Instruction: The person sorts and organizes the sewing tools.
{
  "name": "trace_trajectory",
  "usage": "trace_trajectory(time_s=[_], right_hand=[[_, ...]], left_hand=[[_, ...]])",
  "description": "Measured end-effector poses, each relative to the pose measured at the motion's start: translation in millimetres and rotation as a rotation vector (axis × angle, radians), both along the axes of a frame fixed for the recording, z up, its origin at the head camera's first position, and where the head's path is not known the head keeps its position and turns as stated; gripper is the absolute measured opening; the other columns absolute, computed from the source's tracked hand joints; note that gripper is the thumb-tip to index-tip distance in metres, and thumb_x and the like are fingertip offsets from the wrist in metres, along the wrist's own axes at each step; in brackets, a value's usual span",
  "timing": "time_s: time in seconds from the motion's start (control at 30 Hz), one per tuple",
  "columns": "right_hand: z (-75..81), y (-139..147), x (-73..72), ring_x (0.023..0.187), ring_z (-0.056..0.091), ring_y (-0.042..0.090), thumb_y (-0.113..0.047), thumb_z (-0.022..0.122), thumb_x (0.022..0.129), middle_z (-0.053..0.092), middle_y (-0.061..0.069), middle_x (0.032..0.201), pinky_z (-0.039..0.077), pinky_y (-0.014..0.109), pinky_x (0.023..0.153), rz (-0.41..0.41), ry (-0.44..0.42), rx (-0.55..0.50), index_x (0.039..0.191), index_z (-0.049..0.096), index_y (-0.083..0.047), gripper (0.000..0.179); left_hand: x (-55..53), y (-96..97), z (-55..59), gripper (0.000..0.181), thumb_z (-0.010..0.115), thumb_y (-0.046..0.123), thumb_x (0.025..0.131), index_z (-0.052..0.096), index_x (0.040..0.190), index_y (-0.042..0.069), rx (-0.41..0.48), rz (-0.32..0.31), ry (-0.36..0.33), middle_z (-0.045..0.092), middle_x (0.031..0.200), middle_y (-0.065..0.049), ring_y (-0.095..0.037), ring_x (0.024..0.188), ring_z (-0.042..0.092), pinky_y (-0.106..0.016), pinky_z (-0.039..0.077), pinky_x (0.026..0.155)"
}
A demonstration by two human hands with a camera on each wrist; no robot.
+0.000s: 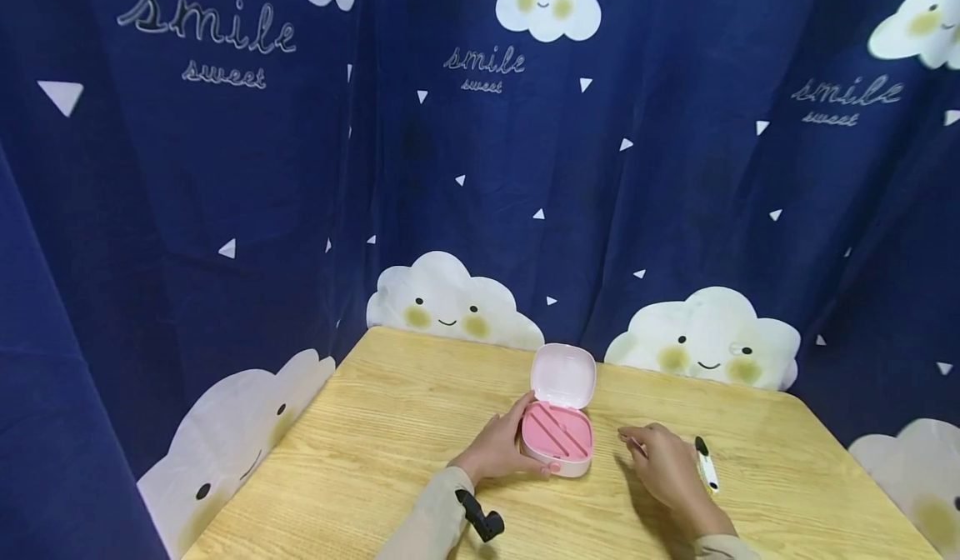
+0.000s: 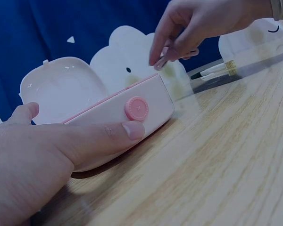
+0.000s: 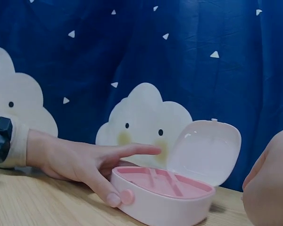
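Note:
A small box (image 1: 574,467) with a white body and a pink inner tray (image 1: 551,428) stands on the table, its white lid (image 1: 562,375) raised at the back. Two bars run across the tray. My left hand (image 1: 501,450) holds the box from the left, the thumb at the front beside a round pink button (image 2: 137,108) and the fingers spread along the far side. To the right of the box, above the table, my right hand (image 1: 666,465) pinches a small pinkish item (image 2: 161,62). Its kind is mostly hidden by the fingers.
Slim white items (image 2: 212,70) with a dark end and a gold band lie on the wooden table (image 1: 420,393), just right of my right hand. A blue curtain (image 1: 480,210) with white clouds hangs behind the table's far edge and along its left side.

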State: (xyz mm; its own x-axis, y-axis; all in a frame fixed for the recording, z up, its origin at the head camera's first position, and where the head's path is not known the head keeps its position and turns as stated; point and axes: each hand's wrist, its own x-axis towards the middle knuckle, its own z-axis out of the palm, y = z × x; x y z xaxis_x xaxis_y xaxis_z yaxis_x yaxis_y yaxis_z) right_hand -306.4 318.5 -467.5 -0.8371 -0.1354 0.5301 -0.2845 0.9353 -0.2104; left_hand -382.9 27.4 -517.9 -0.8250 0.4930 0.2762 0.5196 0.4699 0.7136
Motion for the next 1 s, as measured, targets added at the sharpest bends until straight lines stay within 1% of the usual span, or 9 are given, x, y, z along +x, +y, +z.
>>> trace_trajectory(time_s=[0.13,0.27,0.4,0.6,0.8,0.9,1.0], right_hand=[[3.8,-11.5,-3.4,0.070,0.057,0.014,-0.003,0.076,0.088,0.068,-0.004,0.086,0.040,0.040,0.057,0.009,-0.014,-0.010,0.106,0.082,-0.015,0.023],[6.9,-22.4,-6.2,0.067,0.054,0.011,-0.003,0.076,0.089,0.067,-0.003,0.084,0.040,0.039,0.057,0.021,0.005,-0.004,0.105,0.082,-0.015,0.022],[9.2,-32.7,-7.8,0.067,0.054,0.012,-0.003,0.076,0.089,0.067,-0.003,0.083,0.040,0.040,0.059,0.030,0.002,-0.004,0.105,0.083,-0.015,0.021],[11.1,-47.4,-11.0,0.066,0.051,0.012,-0.004,0.077,0.089,0.062,-0.005,0.079,0.042,0.045,0.064,0.045,-0.014,-0.019,0.107,0.083,-0.015,0.021],[12.9,-61.8,-13.3,0.065,0.048,0.014,-0.005,0.076,0.090,0.060,-0.003,0.079,0.043,0.049,0.069,0.050,-0.050,-0.035,0.111,0.082,-0.014,0.024],[13.2,-68.3,-14.2,0.066,0.050,0.013,-0.005,0.076,0.090,0.060,-0.004,0.079,0.044,0.049,0.069,0.065,-0.051,-0.024,0.111,0.082,-0.014,0.024],[12.2,-73.4,-16.0,0.072,0.058,0.016,-0.005,0.077,0.089,0.064,-0.002,0.083,0.045,0.050,0.068,0.078,-0.033,-0.009,0.108,0.083,-0.014,0.022]], left_hand=[[-0.3,-0.4,0.4,0.133,0.092,0.064,0.065,0.017,0.167,0.025,-0.001,0.002,-0.002,0.040,0.162,0.005,-0.024,0.146,0.038,-0.053,0.020,0.123],[-0.2,-0.6,0.2,0.134,0.092,0.066,0.064,0.017,0.167,0.025,-0.001,0.006,0.006,0.041,0.161,0.005,-0.027,0.145,0.039,-0.052,0.023,0.123],[0.4,-0.9,0.2,0.133,0.092,0.065,0.064,0.018,0.167,0.024,0.005,0.001,0.013,0.042,0.160,0.005,-0.027,0.144,0.040,-0.052,0.024,0.122],[2.3,-1.4,1.0,0.133,0.093,0.064,0.064,0.018,0.167,0.025,0.008,0.004,0.001,0.042,0.160,0.006,-0.026,0.144,0.041,-0.052,0.028,0.120],[1.7,-0.8,0.9,0.133,0.091,0.067,0.064,0.019,0.167,0.024,-0.003,0.013,0.020,0.045,0.158,0.005,-0.027,0.141,0.044,-0.052,0.033,0.118],[1.6,-0.4,0.8,0.134,0.090,0.068,0.064,0.019,0.167,0.024,-0.008,0.020,0.021,0.045,0.158,0.004,-0.028,0.140,0.045,-0.052,0.035,0.117],[1.5,-0.1,0.7,0.134,0.090,0.068,0.064,0.018,0.167,0.024,-0.010,0.023,0.016,0.044,0.159,0.004,-0.028,0.140,0.046,-0.051,0.037,0.116]])
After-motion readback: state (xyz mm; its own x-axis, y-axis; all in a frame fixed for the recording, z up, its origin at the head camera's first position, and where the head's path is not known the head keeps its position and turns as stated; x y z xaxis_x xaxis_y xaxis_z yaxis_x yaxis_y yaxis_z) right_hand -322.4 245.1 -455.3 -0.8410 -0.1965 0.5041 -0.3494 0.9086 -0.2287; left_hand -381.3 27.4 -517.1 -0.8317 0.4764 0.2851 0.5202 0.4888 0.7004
